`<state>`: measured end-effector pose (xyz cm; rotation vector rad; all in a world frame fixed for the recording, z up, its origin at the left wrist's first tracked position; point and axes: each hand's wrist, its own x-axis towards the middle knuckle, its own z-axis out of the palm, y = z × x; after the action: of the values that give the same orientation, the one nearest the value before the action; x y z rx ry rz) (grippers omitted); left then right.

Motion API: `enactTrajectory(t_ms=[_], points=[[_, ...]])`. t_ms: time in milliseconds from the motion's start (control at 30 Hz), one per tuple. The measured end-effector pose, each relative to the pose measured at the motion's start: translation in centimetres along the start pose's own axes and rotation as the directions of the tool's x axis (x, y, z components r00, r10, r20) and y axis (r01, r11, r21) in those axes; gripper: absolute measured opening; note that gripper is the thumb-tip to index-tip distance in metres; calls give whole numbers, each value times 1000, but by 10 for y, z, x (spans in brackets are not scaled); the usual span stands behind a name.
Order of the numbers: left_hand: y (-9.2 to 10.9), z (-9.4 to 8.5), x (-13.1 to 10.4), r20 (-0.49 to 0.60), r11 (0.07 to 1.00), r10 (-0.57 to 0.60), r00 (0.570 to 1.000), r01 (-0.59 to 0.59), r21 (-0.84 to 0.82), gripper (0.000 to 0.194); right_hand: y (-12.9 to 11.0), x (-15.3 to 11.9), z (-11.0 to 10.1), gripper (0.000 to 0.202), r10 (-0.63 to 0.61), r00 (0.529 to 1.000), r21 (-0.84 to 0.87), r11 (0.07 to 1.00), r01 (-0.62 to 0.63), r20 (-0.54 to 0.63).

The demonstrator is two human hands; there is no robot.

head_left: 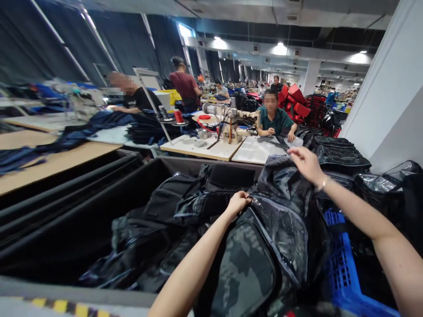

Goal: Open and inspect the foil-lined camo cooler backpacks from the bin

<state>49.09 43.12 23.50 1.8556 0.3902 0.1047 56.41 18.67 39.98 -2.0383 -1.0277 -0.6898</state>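
A camouflage backpack (243,268) lies in front of me with its zipped flap folded back, showing a shiny dark lining. My left hand (238,205) is closed in a pinch on the backpack's edge, near the top of the opening. Above the bag's far right part, my right hand (306,165) is raised with its fingers drawn together. Whatever sits between those fingertips is too small to make out. More dark backpacks (178,198) lie piled to the left of my left hand.
A large dark bin (82,211) holds the pile. At right stands a blue plastic crate (343,264), with more bags (340,154) behind it. Across the bin, a co-worker (276,116) sits at a white table (254,149) with a sewing machine (231,127). A white pillar (383,83) rises at right.
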Motion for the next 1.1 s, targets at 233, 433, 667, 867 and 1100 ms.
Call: enactTrajectory(t_ms=[233, 433, 667, 867, 1100], points=[[-8, 1, 18, 135, 991, -60, 989, 75, -109, 41, -16, -160, 17, 27, -295, 836, 46, 950, 309, 463], [-18, -17, -8, 261, 966, -92, 961, 150, -210, 50, 128, -138, 41, 57, 398, 794, -528, 841, -116, 459], [-33, -33, -37, 196, 928, -148, 969, 205, -310, 47, 65, -108, 144, 33, 264, 852, 54, 945, -322, 453], [-41, -43, -48, 104, 914, -168, 980, 195, -356, 45, -19, -115, 206, 8, 220, 859, 363, 837, -409, 462], [-37, -39, -52, 90, 905, -181, 979, 201, -375, 44, -10, -110, 233, 10, 227, 820, 396, 788, -472, 525]])
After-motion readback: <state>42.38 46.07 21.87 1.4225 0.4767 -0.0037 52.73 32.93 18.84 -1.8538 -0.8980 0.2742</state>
